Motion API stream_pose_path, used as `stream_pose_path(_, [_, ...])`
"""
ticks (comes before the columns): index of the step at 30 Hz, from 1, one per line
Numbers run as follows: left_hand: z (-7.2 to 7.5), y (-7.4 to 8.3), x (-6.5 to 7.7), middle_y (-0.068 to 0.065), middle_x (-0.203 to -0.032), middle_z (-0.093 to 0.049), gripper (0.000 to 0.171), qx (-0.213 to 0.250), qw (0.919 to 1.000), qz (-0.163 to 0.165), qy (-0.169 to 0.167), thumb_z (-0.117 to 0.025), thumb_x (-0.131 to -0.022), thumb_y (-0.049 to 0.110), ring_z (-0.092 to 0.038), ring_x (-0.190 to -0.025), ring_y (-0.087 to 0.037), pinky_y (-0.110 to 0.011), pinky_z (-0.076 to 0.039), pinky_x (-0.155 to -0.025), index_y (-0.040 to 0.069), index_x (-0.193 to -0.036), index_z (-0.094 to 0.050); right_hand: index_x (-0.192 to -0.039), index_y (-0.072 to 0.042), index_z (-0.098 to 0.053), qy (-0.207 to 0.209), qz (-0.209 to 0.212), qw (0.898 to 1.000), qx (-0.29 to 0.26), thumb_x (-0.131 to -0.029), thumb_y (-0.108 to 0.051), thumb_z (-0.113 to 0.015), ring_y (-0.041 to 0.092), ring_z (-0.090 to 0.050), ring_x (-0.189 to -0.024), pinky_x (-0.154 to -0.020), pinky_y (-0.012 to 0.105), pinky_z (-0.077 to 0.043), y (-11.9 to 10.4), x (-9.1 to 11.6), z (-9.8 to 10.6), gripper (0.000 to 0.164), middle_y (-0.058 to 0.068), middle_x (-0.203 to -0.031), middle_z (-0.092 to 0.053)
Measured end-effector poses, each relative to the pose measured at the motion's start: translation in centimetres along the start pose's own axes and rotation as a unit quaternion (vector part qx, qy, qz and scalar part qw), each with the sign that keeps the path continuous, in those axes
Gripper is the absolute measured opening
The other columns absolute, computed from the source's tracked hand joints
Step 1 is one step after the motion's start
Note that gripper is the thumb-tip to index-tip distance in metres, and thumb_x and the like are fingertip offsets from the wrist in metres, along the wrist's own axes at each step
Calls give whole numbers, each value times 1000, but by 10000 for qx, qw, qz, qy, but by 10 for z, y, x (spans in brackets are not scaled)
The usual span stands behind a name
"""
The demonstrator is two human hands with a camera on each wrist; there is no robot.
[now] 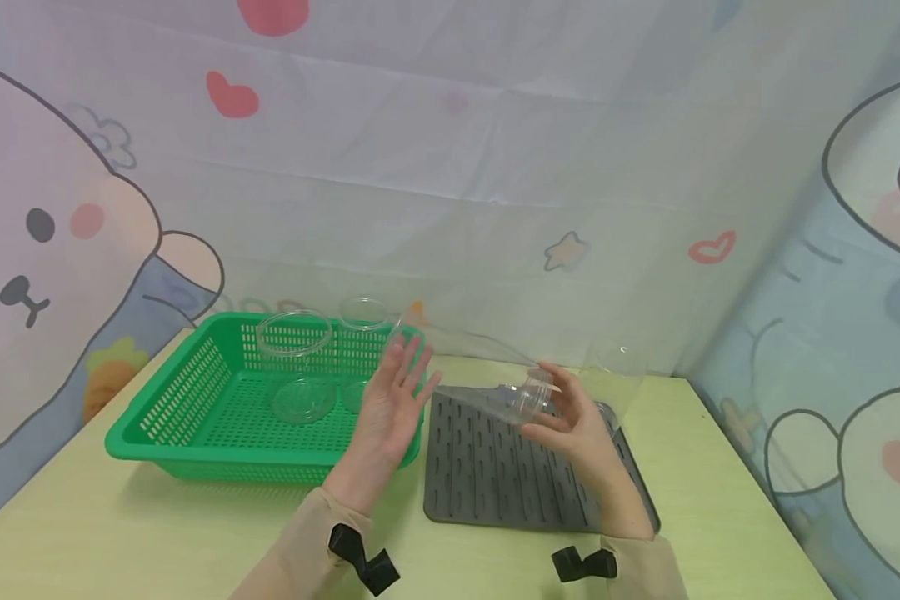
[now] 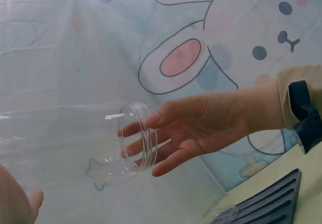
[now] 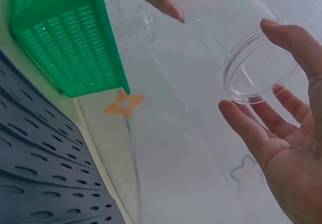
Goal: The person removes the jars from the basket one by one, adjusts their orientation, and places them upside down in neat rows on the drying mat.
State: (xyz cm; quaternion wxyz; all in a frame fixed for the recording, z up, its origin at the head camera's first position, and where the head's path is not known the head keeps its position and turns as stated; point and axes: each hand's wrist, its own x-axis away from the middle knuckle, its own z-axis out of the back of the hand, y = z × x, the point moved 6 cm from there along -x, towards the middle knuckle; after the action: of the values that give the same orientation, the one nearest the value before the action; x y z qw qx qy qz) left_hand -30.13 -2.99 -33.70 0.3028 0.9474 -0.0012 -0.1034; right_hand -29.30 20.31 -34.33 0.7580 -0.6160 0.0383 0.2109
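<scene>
My right hand [image 1: 581, 421] holds a clear, flared vessel [image 1: 534, 396] by its ringed narrow end, with thumb and fingers on opposite sides. The vessel lies on its side in the air above the grey mat, its wide end toward the left. My left hand [image 1: 393, 400] is by that wide end, fingers spread and straight; whether they touch it I cannot tell. In the left wrist view, the ringed end [image 2: 146, 143] sits within the right hand's fingers [image 2: 201, 121]. The right wrist view shows the same rings [image 3: 234, 68] close up.
Two clear vessels [image 1: 300, 400] stand upright in a green plastic basket [image 1: 262, 467] at the left. Another clear vessel [image 1: 618, 367] stands at the right on the ridged grey drying mat [image 1: 510, 500]. A patterned cloth [image 1: 495, 150] hangs behind the pale table [image 1: 720, 500].
</scene>
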Motion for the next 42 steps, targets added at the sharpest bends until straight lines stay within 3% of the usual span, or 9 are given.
stream_pose_path(4, [-7, -1, 0, -11, -163, -19, 90, -125, 9998, -131, 52, -70, -91, 32, -20, -150, -29, -48, -20, -122, 11, -158, -14, -152, -9, -28, 96, -142, 9998, 105, -85, 0, -71, 21, -49, -129, -92, 24, -52, 4, 1, 8, 80, 11, -154, -33])
stream_pose_path(9, [-14, -5, -1, -11, -159, -29, 79, -194, 9991, -340, 176, -74, -88, 29, -27, -148, -29, -49, -23, -121, 9, -152, -33, -151, -8, -30, 179, -48, 9996, 195, -86, -1, -71, 7, -52, -124, -92, 21, -52, 5, 3, 16, 77, 9, -150, -38])
stream_pose_path(16, [-27, -10, -5, -13, -157, -33, 80, -692, 9941, -810, 204, -72, -88, 22, -31, -146, -29, -48, -29, -119, 7, -153, -27, -145, 3, -35, 449, 435, 9980, -104, -87, 8, -65, 2, -54, -118, -92, 18, -52, 12, 10, 38, 64, -10, -136, -48])
stream_pose_path(22, [-36, -18, -11, -12, -156, -36, 72, -936, 9892, -1078, 330, -68, -88, 5, -35, -145, -24, -36, -38, -114, 7, -150, -34, -133, 10, -47, 752, 899, 9929, -205, -88, 13, -61, 3, -61, -112, -91, 17, -52, 14, 18, 61, 47, -13, -124, -61])
stream_pose_path(26, [-40, -27, -17, -8, -153, -41, 71, -1307, 9837, -1173, 391, -70, -84, 0, -36, -144, -23, -35, -41, -111, 10, -148, -40, -124, 13, -53, 1104, 1036, 9881, -273, -87, 16, -59, 4, -64, -106, -89, 16, -52, 17, 25, 78, 37, -12, -114, -68])
stream_pose_path(31, [-44, -43, -22, -5, -155, -38, 78, -1737, 9784, -1055, 375, -76, -81, 5, -31, -146, -23, -41, -35, -116, 16, -149, -39, -116, 8, -60, 1889, 746, 9785, -363, -88, 13, -61, 2, -66, -98, -83, 14, -53, 29, 35, 101, 28, -11, -103, -70])
stream_pose_path(36, [-46, -63, -29, -5, -154, -39, 80, -2232, 9695, -946, 372, -79, -80, 6, -29, -147, -24, -43, -26, -121, 16, -149, -40, -111, 10, -61, 2721, 270, 9610, -407, -87, 12, -63, 2, -66, -90, -80, 12, -53, 50, 43, 120, 24, -12, -95, -70])
stream_pose_path(42, [-45, -84, -37, -4, -153, -42, 81, -2732, 9573, -892, 321, -81, -77, 5, -30, -147, -25, -43, -22, -122, 18, -147, -43, -115, 11, -59, 3132, -383, 9488, -169, -88, 3, -68, -1, -63, -88, -78, 9, -51, 78, 54, 129, 29, -15, -93, -68])
